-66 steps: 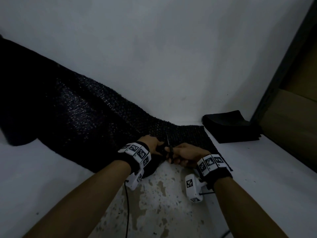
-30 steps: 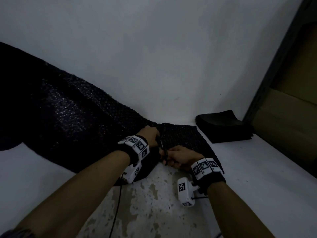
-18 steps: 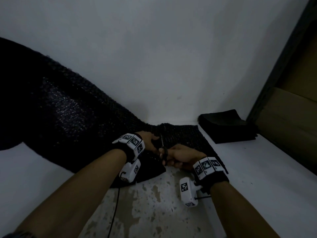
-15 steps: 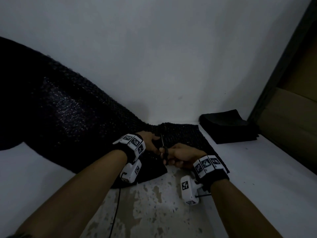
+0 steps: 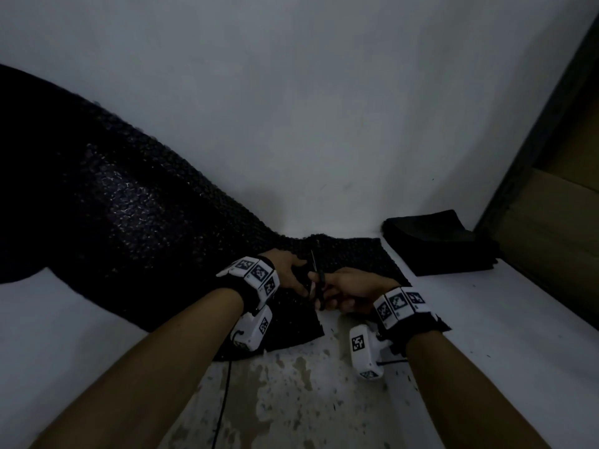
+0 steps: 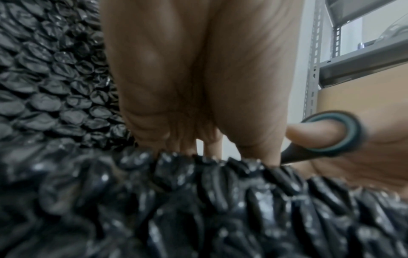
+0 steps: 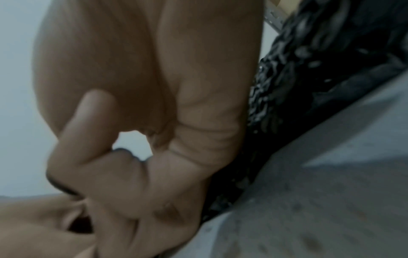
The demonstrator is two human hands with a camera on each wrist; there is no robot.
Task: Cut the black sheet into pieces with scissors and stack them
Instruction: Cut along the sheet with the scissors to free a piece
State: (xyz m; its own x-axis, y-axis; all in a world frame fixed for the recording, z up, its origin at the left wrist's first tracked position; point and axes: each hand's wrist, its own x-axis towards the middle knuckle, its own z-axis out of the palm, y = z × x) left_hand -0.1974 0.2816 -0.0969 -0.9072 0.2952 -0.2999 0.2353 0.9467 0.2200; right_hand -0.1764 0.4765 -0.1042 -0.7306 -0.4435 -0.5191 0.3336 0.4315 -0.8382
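Note:
A long black bubble-wrap sheet point(image 5: 129, 222) runs from the upper left down to the middle of the white table point(image 5: 505, 335). My left hand point(image 5: 290, 270) lies on the sheet just left of the cut line and grips its edge; its fingers vanish behind a raised fold of the sheet point(image 6: 198, 200). My right hand point(image 5: 350, 286) holds dark scissors point(image 5: 316, 280), thumb through a teal-lined loop point(image 6: 331, 134), blades pointing away into the sheet. The strip point(image 5: 356, 254) right of the blades lies flat. A stack of cut black pieces point(image 5: 434, 244) sits at the back right.
A white wall stands directly behind the sheet. A worn, patchy area of table point(image 5: 291, 400) lies between my forearms. A brown cardboard box point(image 5: 551, 238) and a dark frame bound the right side; a metal shelf upright point(image 6: 313, 69) shows there too.
The scissors and my right hand have edged forward into the sheet. My left hand has shifted slightly along the cut edge beside them. The stack has not moved.

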